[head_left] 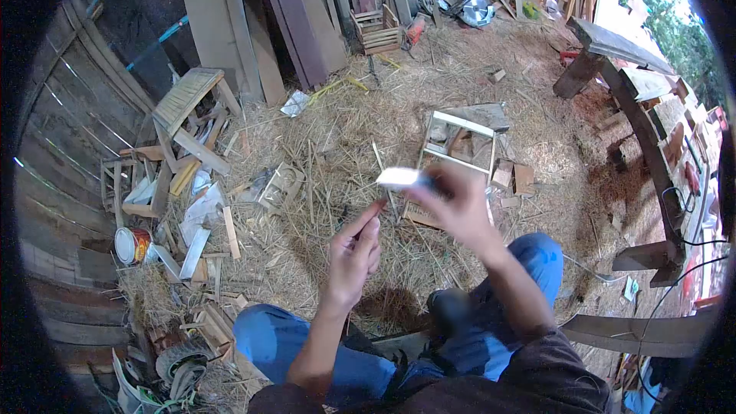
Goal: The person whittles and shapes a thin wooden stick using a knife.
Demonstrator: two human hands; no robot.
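My left hand point(354, 261) is raised over the straw-covered floor, its fingers closed in a pinch. Something small and brown shows at the fingertips, too fine to name. My right hand point(464, 215), smeared by motion, is closed on a knife-like tool with a bright, shiny blade point(399, 178). The blade points left, just above the left fingertips; whether it touches anything there cannot be seen. Below and beyond the right hand, a light wooden frame point(460, 123) lies on the floor, partly hidden by that hand.
Wood blocks point(524, 180) lie right of the frame. At left stand a small slatted stool point(188, 100) and a paint can point(134, 246) among offcuts. A slatted crate point(377, 31) and a circular saw point(475, 9) sit at the back. A wooden bench point(640, 130) lines the right side.
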